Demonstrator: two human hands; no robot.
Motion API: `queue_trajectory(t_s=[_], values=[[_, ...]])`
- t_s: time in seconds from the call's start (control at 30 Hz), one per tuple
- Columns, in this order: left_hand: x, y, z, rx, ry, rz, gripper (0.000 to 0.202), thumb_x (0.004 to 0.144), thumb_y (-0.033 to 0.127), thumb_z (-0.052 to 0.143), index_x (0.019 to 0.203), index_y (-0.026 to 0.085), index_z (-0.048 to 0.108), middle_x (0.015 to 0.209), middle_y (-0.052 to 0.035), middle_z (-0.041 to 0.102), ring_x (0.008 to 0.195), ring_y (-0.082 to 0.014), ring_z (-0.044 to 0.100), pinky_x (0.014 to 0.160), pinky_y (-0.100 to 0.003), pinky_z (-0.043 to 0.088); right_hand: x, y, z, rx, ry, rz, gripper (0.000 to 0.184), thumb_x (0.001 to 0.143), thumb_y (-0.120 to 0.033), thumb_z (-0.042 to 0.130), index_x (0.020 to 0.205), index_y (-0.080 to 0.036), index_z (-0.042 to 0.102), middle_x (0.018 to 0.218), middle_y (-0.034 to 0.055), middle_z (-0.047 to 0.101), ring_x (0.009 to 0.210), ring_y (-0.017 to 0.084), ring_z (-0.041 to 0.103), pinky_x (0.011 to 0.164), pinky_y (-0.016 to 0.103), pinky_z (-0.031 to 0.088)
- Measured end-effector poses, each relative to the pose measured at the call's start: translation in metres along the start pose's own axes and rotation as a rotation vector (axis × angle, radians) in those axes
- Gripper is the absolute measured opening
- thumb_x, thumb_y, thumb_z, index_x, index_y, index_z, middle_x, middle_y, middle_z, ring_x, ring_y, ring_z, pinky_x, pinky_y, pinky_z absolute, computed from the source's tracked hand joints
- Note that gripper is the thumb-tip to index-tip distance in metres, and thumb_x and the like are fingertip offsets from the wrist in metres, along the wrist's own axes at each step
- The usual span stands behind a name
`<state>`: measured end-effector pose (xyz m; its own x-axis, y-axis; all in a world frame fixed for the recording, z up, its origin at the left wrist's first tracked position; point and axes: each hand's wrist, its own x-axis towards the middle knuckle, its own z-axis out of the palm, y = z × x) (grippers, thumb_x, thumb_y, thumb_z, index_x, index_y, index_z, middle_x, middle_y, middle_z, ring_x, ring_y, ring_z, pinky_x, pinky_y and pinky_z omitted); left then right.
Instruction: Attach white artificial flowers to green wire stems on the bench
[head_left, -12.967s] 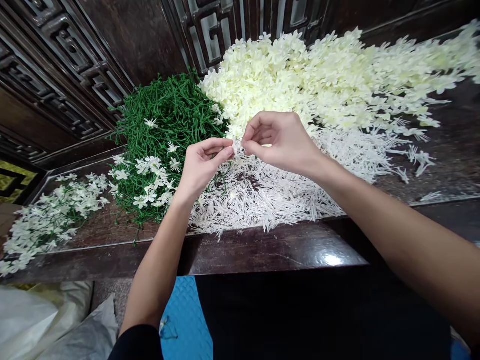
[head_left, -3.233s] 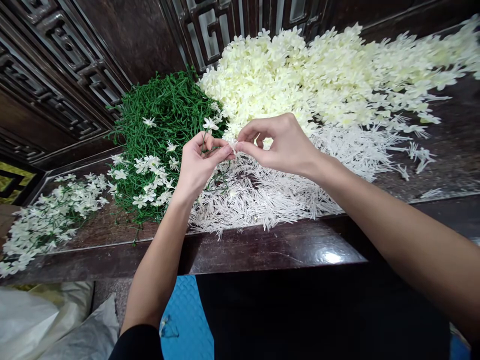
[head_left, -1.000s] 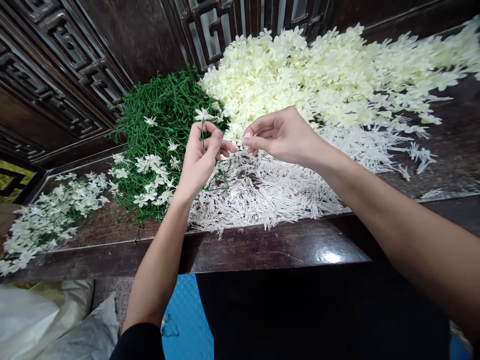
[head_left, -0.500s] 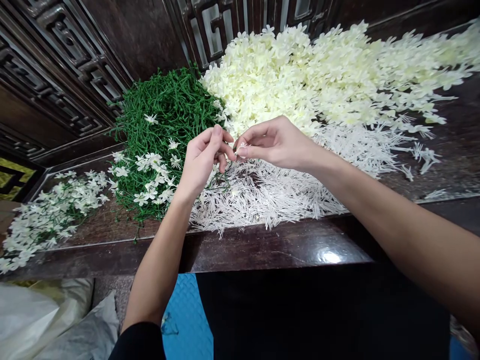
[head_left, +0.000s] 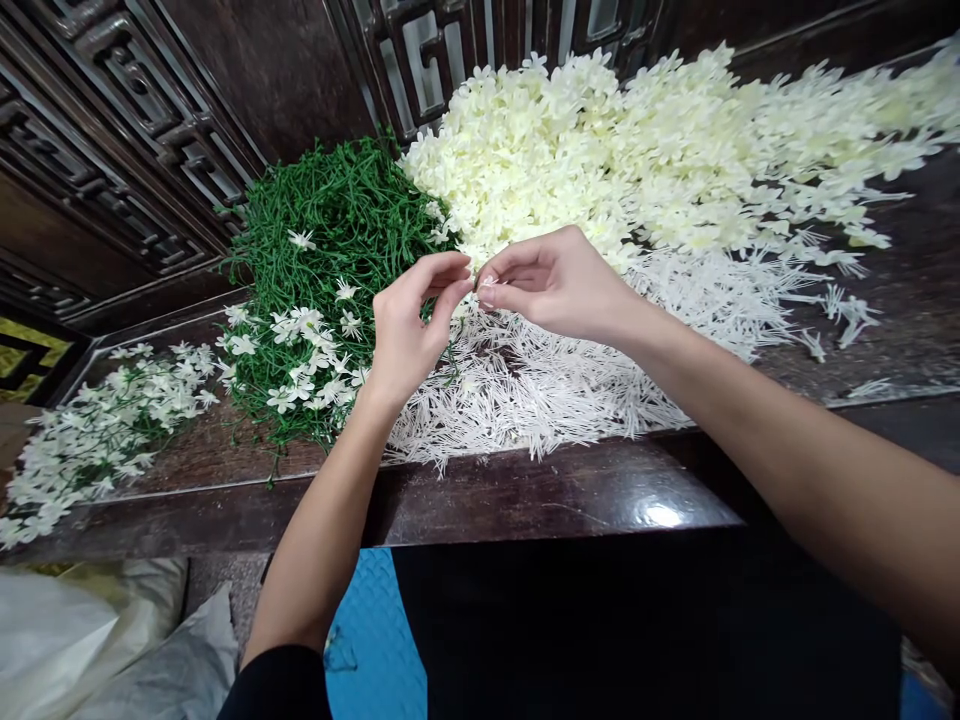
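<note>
My left hand (head_left: 416,320) and my right hand (head_left: 562,285) meet fingertip to fingertip above the heaps. Between the thumb and forefinger of my right hand is a small white artificial flower piece (head_left: 489,282). The fingertips of my left hand are pinched together right beside it; whatever they hold is too small to make out. Below both hands lies a heap of white plastic stamens (head_left: 555,390). Behind them spreads a pile of cream-white petals (head_left: 555,160). Green plastic stems (head_left: 322,205) are heaped to the left, with several white flowers (head_left: 304,350) on their near side.
Assembled white flowers on green stems (head_left: 127,420) lie at the bench's left end. The dark wooden bench (head_left: 525,495) has a carved lattice back (head_left: 424,60). White sacks (head_left: 90,640) rest on the floor at lower left, near a blue surface (head_left: 375,630).
My left hand's thumb and fingers have closed into a pinch and come up against the piece in my right hand. My right hand has barely moved.
</note>
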<state>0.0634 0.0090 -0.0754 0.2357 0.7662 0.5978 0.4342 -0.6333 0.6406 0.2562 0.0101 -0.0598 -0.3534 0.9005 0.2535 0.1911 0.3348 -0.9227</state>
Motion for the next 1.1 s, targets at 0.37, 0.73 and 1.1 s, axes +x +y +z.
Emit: queue_trajectory(t_s=[0.37, 0.73, 1.1], values=[[-0.001, -0.001, 0.000, -0.010, -0.011, -0.069, 0.016, 0.090, 0.013, 0.062, 0.091, 0.021, 0.076, 0.072, 0.0007, 0.074, 0.060, -0.0113, 0.067, 0.061, -0.025, 0.054, -0.001, -0.006, -0.009, -0.037, 0.040, 0.001, 0.024, 0.080, -0.044, 0.083, 0.080, -0.022, 0.074, 0.085, 0.0075, 0.076, 0.076, 0.025, 0.072, 0.078, 0.050, 0.066], [0.000, -0.002, 0.001, 0.016, -0.034, -0.024, 0.013, 0.091, 0.014, 0.059, 0.092, 0.020, 0.070, 0.074, 0.0007, 0.070, 0.062, -0.0103, 0.061, 0.061, -0.026, 0.047, -0.001, -0.007, -0.009, -0.043, 0.066, -0.037, 0.016, 0.084, -0.034, 0.082, 0.081, -0.019, 0.077, 0.080, 0.0077, 0.077, 0.072, 0.024, 0.075, 0.078, 0.047, 0.068], [0.000, -0.002, 0.001, 0.081, -0.072, 0.068, 0.013, 0.094, 0.021, 0.062, 0.087, 0.018, 0.072, 0.067, 0.0008, 0.068, 0.053, -0.0075, 0.052, 0.052, -0.022, 0.039, 0.001, 0.004, -0.006, 0.066, 0.090, -0.108, 0.010, 0.080, -0.028, 0.085, 0.082, -0.020, 0.079, 0.081, 0.0056, 0.078, 0.075, 0.023, 0.078, 0.077, 0.043, 0.070]])
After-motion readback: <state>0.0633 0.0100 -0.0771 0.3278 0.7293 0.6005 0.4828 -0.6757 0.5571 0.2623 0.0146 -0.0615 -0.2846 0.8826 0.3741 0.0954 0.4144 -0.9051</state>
